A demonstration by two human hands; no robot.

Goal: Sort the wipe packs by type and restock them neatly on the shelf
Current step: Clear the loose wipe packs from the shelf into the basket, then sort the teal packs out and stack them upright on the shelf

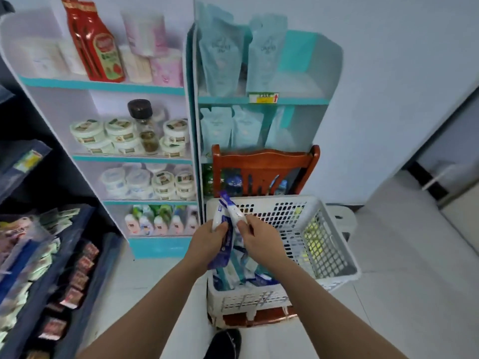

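Observation:
A white perforated basket [334, 244] rests on a red wooden chair [264, 161] in front of the shelves. Several blue-and-white wipe packs [248, 275] lie in its near end. Above the basket's left rim, my left hand [207, 242] grips a stack of purple-and-white wipe packs [225, 244]. My right hand [259, 237] pinches a white-and-purple pack [234, 211] at the top of that stack. Behind the chair, the lower shelf [207, 177] holds blue and green packs, mostly hidden by the chair back.
A teal-edged white shelf unit [134, 159] on the left carries tubs, a jar and bottles. The right unit [261, 101] holds pale blue pouches. A dark rack [51, 268] of packets stands at far left. A black shoe [225, 343] shows on the white floor.

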